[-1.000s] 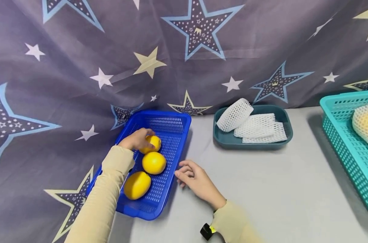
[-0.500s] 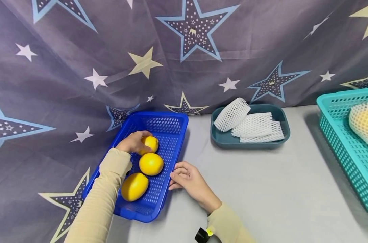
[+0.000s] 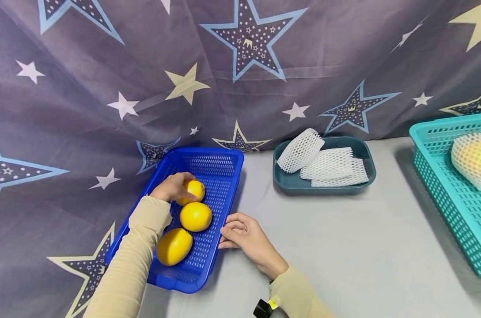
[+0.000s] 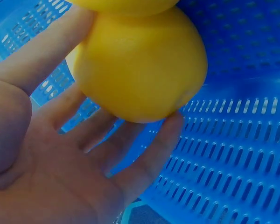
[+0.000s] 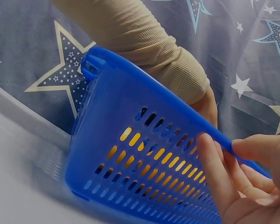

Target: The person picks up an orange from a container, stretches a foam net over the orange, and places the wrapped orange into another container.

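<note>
Three smooth, oval yellow fruits, lemon-like in look, lie in a row in the blue basket (image 3: 230, 194). My left hand (image 3: 172, 186) grips the farthest yellow fruit (image 3: 195, 189), with the thumb on one side and the fingers curled round the other. That fruit (image 4: 144, 65) fills much of the left wrist view. Nearer are the middle fruit (image 3: 195, 217) and the front fruit (image 3: 174, 247), both untouched. At the basket's right side my right hand (image 3: 248, 238) holds the rim, its thumb on the edge and a finger against the slotted outer wall (image 5: 130, 112).
A dark teal tray (image 3: 320, 191) with several white foam net sleeves (image 3: 327, 164) stands at the back. On the far right is a turquoise basket (image 3: 439, 185) holding a net-wrapped yellow fruit (image 3: 476, 159). A star-patterned curtain (image 3: 264, 101) hangs behind the table.
My right hand has moved left onto the basket's rim. My left hand stays at the farthest fruit, its fingers now lying closer round it. The head view has shifted slightly.
</note>
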A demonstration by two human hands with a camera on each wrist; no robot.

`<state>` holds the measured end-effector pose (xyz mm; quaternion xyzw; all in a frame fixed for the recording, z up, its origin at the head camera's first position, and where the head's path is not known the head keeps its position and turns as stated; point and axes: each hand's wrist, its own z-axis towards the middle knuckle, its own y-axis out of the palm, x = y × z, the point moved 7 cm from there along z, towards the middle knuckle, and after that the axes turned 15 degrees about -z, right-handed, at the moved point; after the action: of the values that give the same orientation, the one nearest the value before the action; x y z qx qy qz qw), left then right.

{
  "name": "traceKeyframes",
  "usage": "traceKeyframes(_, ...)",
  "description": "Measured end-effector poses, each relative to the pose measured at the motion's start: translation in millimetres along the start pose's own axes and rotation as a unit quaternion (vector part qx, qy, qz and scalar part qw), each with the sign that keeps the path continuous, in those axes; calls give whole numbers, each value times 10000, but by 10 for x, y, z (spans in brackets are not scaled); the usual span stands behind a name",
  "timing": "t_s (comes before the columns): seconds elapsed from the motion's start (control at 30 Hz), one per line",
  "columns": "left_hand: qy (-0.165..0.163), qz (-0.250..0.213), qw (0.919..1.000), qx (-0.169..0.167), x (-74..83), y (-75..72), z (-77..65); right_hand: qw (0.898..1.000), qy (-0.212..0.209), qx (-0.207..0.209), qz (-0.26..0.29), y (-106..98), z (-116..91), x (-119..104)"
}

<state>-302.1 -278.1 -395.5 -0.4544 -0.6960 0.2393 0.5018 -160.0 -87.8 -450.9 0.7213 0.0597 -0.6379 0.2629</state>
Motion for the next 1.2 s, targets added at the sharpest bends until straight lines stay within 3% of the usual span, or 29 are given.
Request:
traceKeyframes(0.27,-47,304,9995,-112,-29,37,-11,10000,-7,-38,-74,8,20,21)
traceKeyframes(0.53,145,231,9996,106,-30,1,-55,10000,-9,-59,-78,13,28,28)
traceKeyframes(0.9,556,231,9969,510,181,-136,-247,9999,-28,-17,-166,-21,7,22)
traceKeyframes(1.2,1077,225,9908,787,384,-214,-457,9991,22,27,-412,-39,-6,3)
